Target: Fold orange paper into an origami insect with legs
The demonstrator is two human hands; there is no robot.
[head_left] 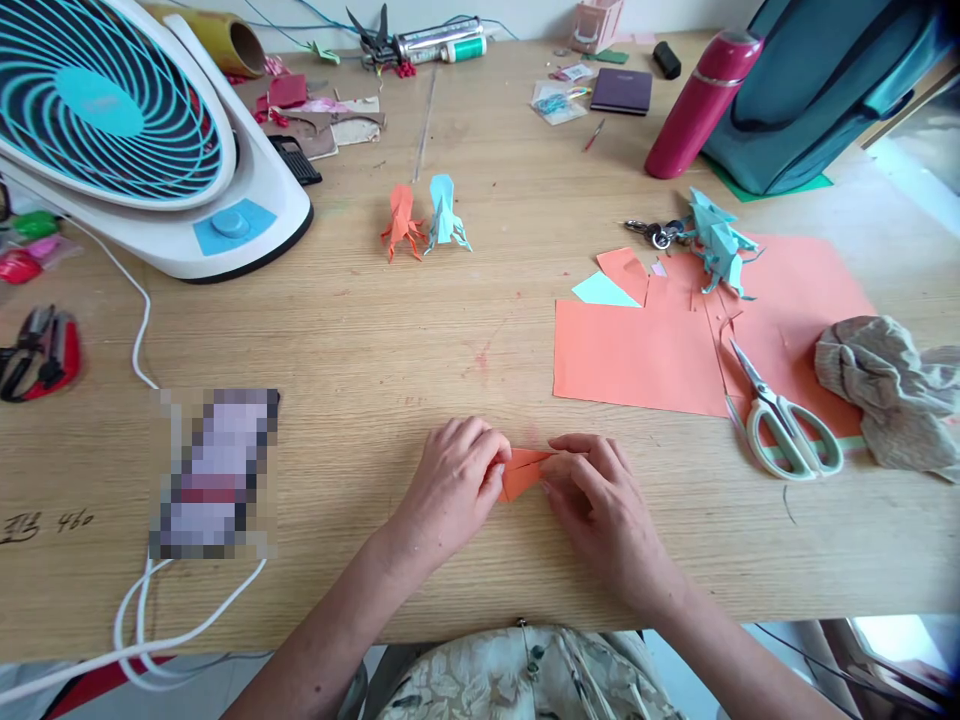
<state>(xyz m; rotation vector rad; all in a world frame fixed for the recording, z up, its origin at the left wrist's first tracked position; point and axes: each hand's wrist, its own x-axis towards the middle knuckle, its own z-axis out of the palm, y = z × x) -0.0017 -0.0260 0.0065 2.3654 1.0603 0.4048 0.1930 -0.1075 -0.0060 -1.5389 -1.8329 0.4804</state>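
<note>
A small piece of folded orange paper (523, 474) is held low over the wooden table, near its front edge. My left hand (459, 470) pinches its left end, with the fingers curled over it. At the other end, my right hand (596, 500) grips the right tip between thumb and fingers. A crease or slit runs along the paper's face. The fingers hide both of its ends. Farther back stand an orange paper figure (402, 218) and a light blue paper figure (445, 212), side by side.
Right of my hands lie orange sheets (637, 345), open scissors (791, 430), a grey cloth (892, 385) and blue folded figures (720, 245). A pink bottle (701, 105) stands behind. At left are a fan (247, 215), a blurred phone (217, 470) with white cables, and red-handled cutters (56, 350).
</note>
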